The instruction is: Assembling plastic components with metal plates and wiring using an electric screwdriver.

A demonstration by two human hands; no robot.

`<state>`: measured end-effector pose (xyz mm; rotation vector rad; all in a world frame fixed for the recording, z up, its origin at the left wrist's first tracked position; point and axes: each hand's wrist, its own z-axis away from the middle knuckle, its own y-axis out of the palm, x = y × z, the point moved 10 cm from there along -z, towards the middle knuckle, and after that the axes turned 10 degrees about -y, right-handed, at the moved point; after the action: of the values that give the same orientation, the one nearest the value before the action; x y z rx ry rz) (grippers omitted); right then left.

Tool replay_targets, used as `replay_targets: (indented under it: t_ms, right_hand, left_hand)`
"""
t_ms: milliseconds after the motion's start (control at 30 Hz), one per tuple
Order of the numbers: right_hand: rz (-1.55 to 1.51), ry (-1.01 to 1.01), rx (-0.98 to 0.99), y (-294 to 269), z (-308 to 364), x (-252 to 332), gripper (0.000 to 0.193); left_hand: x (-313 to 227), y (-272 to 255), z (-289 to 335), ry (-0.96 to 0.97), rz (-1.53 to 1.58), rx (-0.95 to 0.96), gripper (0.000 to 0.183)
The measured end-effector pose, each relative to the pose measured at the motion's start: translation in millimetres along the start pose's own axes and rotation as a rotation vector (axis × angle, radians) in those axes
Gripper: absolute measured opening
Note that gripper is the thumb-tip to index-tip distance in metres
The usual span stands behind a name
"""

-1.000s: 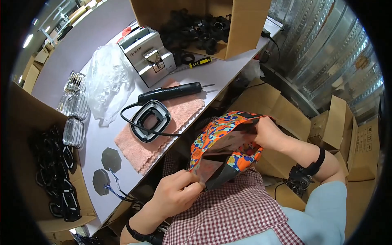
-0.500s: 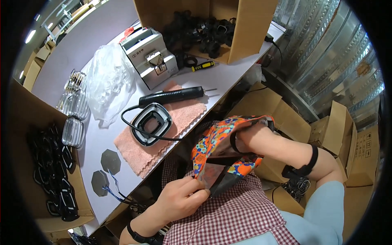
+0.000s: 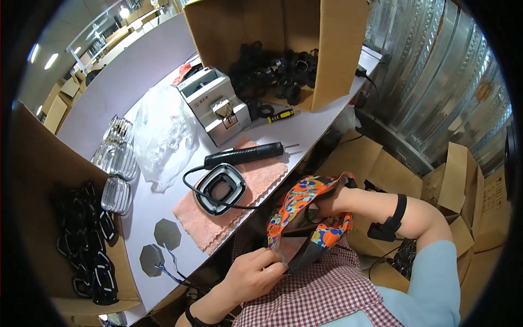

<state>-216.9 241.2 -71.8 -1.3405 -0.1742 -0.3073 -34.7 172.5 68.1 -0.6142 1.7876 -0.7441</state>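
Observation:
On my lap lies a colourful patterned fabric bag, orange with blue and green shapes and a dark lining, its mouth spread wide. My left hand is closed on the bag's near edge, fingers pinched together. The right forearm reaches into the bag from the right; my right hand is inside it, fingers hidden by the fabric. Beside the bag, on the table, a black-and-silver rounded square frame rests on a pink cloth. A black electric screwdriver lies behind it, its cord crossing the frame.
A silver-grey box-shaped machine stands further back beside a yellow-black screwdriver. Behind is a carton of black parts. Clear plastic pieces, a plastic bag and two grey octagonal plates occupy the left. Open cartons stand right.
The view has shifted, so the table and its things sit lower and further right. My right arm has stayed in the bag, and my left hand keeps hold of its edge.

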Motion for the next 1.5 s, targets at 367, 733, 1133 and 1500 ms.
replay_targets:
  t_ms: [367,733,1133,1500]
  right_hand:
    - [0.200,0.113,-0.314,-158,98,75,0.030]
    - [0.468,0.417,-0.386,-234,144,11,0.036]
    - [-1.026,0.263,-0.977,-133,34,-154,0.045]
    - [-0.284,0.294,-0.942,-116,9,-166,0.072]
  left_hand:
    - [9,-10,-4,-0.046,-0.020,-0.047,0.019]
    - [10,-8,-13,-0.025,-0.049,-0.030,0.021]
    - [2,-1,-17,-0.017,-0.036,0.003,0.023]
    - [6,4,-18,-0.042,-0.039,0.016,0.025]
